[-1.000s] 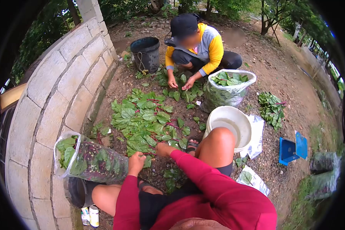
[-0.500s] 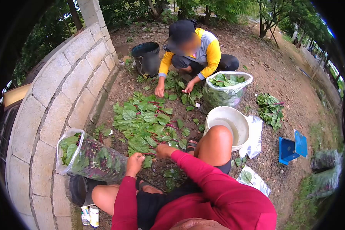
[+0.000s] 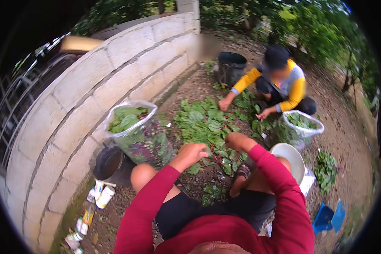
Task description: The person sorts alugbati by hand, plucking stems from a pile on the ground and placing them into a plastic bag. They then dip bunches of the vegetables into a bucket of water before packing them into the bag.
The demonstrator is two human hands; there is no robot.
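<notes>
A spread of green leaves with dark red stems (image 3: pixel 201 118) lies on the ground in front of me. My left hand (image 3: pixel 189 155) is over the near left edge of the spread, thumb and fingers drawn together. Whatever is in that pinch is too small to make out. To its right, my right hand (image 3: pixel 238 142) is over the leaves with its fingers curled in, and the curl hides any stem there. Beside my left knee a clear plastic bag (image 3: pixel 154 142) full of the same leaves leans on a black bucket (image 3: pixel 110 163).
A co-worker (image 3: pixel 283 84) in yellow and grey squats opposite, both hands at the leaves. Near them stand a dark bucket (image 3: pixel 231 70) and another leaf-filled bag (image 3: pixel 298 131). A white bucket (image 3: pixel 293 161) is by my right knee. A block wall (image 3: pixel 110 89) runs along the left, with bottles (image 3: pixel 105 197) below.
My view has swung left, so the scene sits further right and more wall and bottles show. My hands are a little further apart. The co-worker still reaches into the leaves.
</notes>
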